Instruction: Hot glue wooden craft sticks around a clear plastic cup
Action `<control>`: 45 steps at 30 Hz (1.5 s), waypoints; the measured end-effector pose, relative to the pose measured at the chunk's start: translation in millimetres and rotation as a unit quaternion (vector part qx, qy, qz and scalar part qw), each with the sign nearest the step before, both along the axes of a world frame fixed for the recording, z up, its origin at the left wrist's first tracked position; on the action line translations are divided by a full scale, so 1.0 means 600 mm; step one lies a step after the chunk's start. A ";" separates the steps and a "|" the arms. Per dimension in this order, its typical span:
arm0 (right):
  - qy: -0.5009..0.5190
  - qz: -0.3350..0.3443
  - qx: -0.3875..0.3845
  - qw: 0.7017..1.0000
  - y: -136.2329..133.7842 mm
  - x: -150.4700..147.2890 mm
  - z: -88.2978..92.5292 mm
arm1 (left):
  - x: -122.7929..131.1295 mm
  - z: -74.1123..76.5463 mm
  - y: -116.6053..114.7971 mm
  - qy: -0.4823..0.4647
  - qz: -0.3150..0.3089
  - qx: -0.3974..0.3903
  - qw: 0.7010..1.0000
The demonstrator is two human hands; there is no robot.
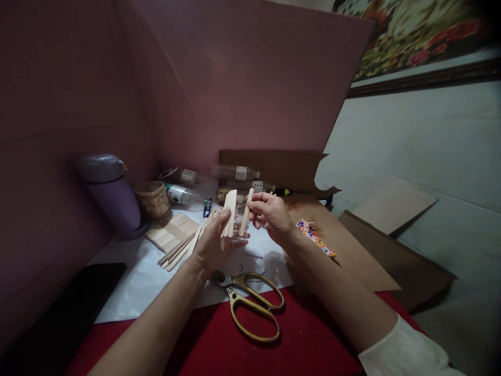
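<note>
Several flat wooden craft sticks point(232, 211) stand upright in my left hand point(213, 235), whose thumb presses on them. Behind them, partly hidden, a clear plastic piece point(239, 222) shows between my hands. My right hand point(270, 213) pinches a single craft stick point(246, 213), tilted a little, just right of the others. Left of my left hand lies a banded bundle of craft sticks point(172, 233) with loose ones beside it. Below my hands rest large scissors point(254, 303) with gold-coloured handles, their blades mostly hidden.
White paper point(129, 292) covers part of the red tabletop point(195, 344). A purple tumbler point(113, 203), a small woven basket point(153, 201) and several clear plastic bottles point(182, 195) stand or lie behind. Cardboard point(352, 261) on the right bears a patterned glue gun point(317, 239). A dark flat object point(74, 308) lies left.
</note>
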State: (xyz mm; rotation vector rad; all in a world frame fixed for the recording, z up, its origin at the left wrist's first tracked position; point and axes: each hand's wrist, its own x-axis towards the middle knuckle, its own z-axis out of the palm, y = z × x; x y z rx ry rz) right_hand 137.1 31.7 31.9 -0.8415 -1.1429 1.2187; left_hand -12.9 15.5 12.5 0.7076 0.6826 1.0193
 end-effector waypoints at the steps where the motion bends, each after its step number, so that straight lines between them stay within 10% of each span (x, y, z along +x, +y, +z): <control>1: 0.002 -0.001 -0.001 1.000 -0.001 -0.001 0.000 | 0.000 0.000 -0.001 0.001 0.001 0.002 1.000; 45: -0.006 -0.093 -0.080 0.992 0.001 -0.023 -0.005 | 0.003 -0.027 0.012 0.004 -0.022 0.047 0.999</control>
